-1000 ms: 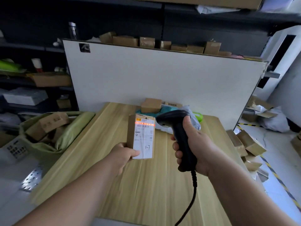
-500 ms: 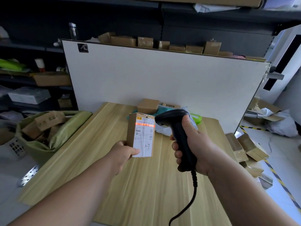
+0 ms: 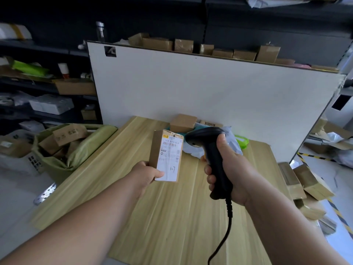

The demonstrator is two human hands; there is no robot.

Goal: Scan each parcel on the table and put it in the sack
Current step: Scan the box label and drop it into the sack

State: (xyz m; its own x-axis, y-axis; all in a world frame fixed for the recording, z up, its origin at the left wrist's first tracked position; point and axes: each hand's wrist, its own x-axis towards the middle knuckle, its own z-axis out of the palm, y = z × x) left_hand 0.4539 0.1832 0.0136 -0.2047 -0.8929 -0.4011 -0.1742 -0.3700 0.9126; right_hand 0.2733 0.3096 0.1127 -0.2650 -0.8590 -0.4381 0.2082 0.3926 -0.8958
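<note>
**Parcel held up beside the scanner over the bench**

The left hand (image 3: pixel 148 174) grips a small cardboard parcel (image 3: pixel 168 155) by its lower left corner: the thumb lies across the bottom of the white label and the fingers are curled round behind. The parcel stands upright in the air above the middle of the wooden bench (image 3: pixel 172 217), its label turned toward the camera. A barcode sits near the top of the label, with "B518" printed lower down and a handwritten mark beneath that.

Just to the right, the right hand (image 3: pixel 234 175) is wrapped round the handle of a black scanner (image 3: pixel 214 155) — fingers closed on the near side, thumb up along the back. The scanner's head points left toward the upper part of the parcel, close to it but apart. Its black cable (image 3: pixel 224 234) hangs from the handle toward the near edge.

At the far end of the bench, against a white board (image 3: pixel 210 92), lies a small pile: a brown box (image 3: pixel 183 122), a grey plastic mailer (image 3: pixel 232 139) and something bright green (image 3: pixel 241 141).

The olive-green sack (image 3: pixel 57 167) stands open on the floor at the bench's left side — several cardboard boxes already lie in it. Dark shelves (image 3: pixel 47 54) with more boxes fill the far left.
</note>
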